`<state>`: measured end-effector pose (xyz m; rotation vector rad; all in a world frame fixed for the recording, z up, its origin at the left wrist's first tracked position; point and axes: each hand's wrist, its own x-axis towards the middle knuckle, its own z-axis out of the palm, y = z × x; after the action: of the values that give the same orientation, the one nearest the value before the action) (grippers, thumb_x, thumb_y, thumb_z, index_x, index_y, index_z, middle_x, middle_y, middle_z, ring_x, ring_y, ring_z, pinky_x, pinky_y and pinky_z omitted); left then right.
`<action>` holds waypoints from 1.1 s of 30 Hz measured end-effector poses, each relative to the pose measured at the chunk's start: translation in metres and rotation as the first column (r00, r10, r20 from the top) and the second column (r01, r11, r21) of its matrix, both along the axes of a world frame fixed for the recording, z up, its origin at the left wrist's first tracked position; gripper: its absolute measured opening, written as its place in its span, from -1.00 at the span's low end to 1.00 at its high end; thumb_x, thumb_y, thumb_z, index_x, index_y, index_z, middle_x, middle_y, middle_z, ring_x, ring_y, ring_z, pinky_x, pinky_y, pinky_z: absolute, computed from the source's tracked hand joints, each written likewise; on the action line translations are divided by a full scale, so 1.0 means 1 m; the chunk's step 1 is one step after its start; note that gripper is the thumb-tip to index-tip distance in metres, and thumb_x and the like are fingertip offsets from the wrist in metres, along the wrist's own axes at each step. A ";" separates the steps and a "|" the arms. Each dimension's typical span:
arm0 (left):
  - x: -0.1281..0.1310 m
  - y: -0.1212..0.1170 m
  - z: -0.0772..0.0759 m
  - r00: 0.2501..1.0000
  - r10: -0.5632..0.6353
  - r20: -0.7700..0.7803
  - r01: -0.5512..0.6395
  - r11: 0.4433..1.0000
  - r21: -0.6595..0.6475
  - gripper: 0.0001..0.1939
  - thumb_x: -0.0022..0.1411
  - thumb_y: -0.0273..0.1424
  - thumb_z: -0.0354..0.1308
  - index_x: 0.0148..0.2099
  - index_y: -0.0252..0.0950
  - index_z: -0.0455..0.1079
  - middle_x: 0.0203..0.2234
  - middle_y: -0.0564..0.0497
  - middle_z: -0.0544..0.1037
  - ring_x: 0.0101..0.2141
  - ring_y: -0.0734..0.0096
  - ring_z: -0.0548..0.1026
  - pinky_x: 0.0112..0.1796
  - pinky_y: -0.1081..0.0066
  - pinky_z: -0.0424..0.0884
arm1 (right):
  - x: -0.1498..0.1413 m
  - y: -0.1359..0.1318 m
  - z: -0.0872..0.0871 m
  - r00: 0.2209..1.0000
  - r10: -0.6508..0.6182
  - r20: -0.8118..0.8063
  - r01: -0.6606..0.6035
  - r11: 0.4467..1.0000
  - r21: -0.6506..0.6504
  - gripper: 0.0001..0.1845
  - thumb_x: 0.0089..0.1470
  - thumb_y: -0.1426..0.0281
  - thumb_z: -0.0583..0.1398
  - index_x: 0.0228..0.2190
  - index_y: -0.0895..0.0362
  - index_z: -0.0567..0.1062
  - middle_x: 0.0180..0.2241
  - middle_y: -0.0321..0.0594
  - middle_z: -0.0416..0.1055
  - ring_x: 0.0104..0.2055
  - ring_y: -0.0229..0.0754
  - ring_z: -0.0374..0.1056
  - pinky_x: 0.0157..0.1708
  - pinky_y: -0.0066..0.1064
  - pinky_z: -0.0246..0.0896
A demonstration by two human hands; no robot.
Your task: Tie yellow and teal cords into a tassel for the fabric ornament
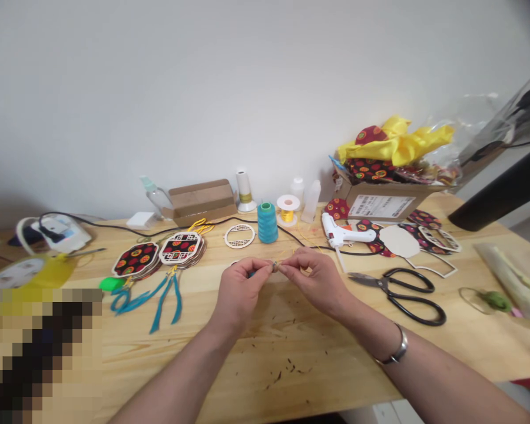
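Note:
My left hand [244,284] and my right hand [314,275] meet above the middle of the table, thumbs and fingertips pinched together. Between the fingertips is a tiny knot-like bit, too small to name. A little teal shows by my left fingers, and thin yellow cord by my right hand. Just behind the hands stands a cone of teal thread [267,224]. A spool of yellow cord [287,211] is behind it, to the right. A round wooden lattice frame [239,235] lies left of the cone.
Large black-handled scissors [413,294] and a white glue gun [347,232] lie to the right. Patterned ornaments with teal tassels [165,300] lie left, near a green object [112,284]. A cardboard box [380,200] overflows with fabric. A black cable [194,228] crosses the back.

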<state>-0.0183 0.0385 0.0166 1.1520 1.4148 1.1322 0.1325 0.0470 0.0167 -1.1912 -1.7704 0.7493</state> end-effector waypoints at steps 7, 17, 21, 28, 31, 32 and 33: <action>-0.001 0.001 -0.003 0.972 0.014 0.235 0.006 0.996 -0.084 -0.84 -0.08 -0.36 0.24 -0.50 -0.37 0.41 -0.80 0.22 0.21 -0.70 0.68 0.02 -0.65 0.54 -0.10 | 0.000 0.000 0.000 1.000 0.008 0.005 -0.008 1.000 -0.020 -0.83 -0.01 0.40 0.20 -0.58 0.16 0.49 -0.58 -0.30 0.35 -0.47 -0.30 0.25 -0.42 -0.44 0.13; -0.002 -0.001 -0.001 0.998 -0.025 0.061 0.026 0.999 -0.023 -0.87 -0.05 -0.36 0.22 -0.48 -0.33 0.45 -0.76 0.18 0.27 -0.68 0.63 0.10 -0.62 0.52 -0.01 | 0.002 0.000 0.001 0.990 0.044 0.133 -0.035 0.997 -0.065 -0.83 -0.02 0.46 0.17 -0.60 0.17 0.45 -0.57 -0.29 0.35 -0.45 -0.28 0.25 -0.39 -0.42 0.10; -0.002 0.000 -0.002 0.999 -0.025 0.023 0.026 0.999 -0.020 -0.87 -0.04 -0.35 0.21 -0.47 -0.33 0.44 -0.75 0.17 0.29 -0.68 0.62 0.12 -0.61 0.52 0.02 | 0.002 0.000 0.000 0.986 0.044 0.161 -0.036 0.998 -0.056 -0.83 -0.01 0.47 0.17 -0.60 0.17 0.45 -0.56 -0.28 0.35 -0.43 -0.27 0.24 -0.38 -0.41 0.09; -0.002 0.000 -0.001 0.999 -0.023 -0.022 0.023 1.000 0.011 -0.87 -0.03 -0.35 0.20 -0.48 -0.32 0.44 -0.74 0.14 0.36 -0.68 0.58 0.21 -0.60 0.51 0.11 | 0.003 -0.002 -0.001 0.979 0.033 0.200 -0.037 0.999 0.013 -0.83 0.00 0.48 0.17 -0.59 0.14 0.44 -0.54 -0.28 0.33 -0.40 -0.25 0.23 -0.37 -0.40 0.09; -0.002 0.000 -0.001 0.999 -0.015 -0.052 0.016 0.999 0.028 -0.86 -0.03 -0.34 0.20 -0.49 -0.32 0.45 -0.68 0.09 0.44 -0.65 0.54 0.28 -0.57 0.50 0.18 | 0.003 -0.002 0.000 0.975 0.025 0.220 -0.038 0.998 0.053 -0.83 0.00 0.50 0.17 -0.59 0.14 0.44 -0.55 -0.28 0.33 -0.41 -0.25 0.21 -0.37 -0.40 0.09; -0.002 0.000 0.000 0.998 -0.011 -0.060 0.014 0.999 0.035 -0.86 -0.04 -0.33 0.20 -0.49 -0.32 0.45 -0.65 0.07 0.47 -0.63 0.53 0.31 -0.56 0.50 0.20 | 0.003 -0.002 0.000 0.973 0.025 0.228 -0.040 0.997 0.062 -0.83 0.00 0.50 0.17 -0.59 0.14 0.44 -0.55 -0.28 0.33 -0.41 -0.25 0.21 -0.37 -0.40 0.08; -0.002 0.000 0.000 0.998 -0.010 -0.068 0.013 0.999 0.042 -0.86 -0.04 -0.33 0.20 -0.49 -0.32 0.45 -0.61 0.05 0.50 -0.61 0.52 0.33 -0.54 0.49 0.21 | 0.003 -0.002 0.000 0.971 0.023 0.238 -0.041 0.997 0.067 -0.83 0.00 0.51 0.17 -0.59 0.14 0.44 -0.55 -0.28 0.33 -0.41 -0.25 0.21 -0.38 -0.40 0.08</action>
<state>-0.0200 0.0380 0.0166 1.2367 1.4398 1.1292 0.1354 0.0446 0.0164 -1.2480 -1.9994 0.5746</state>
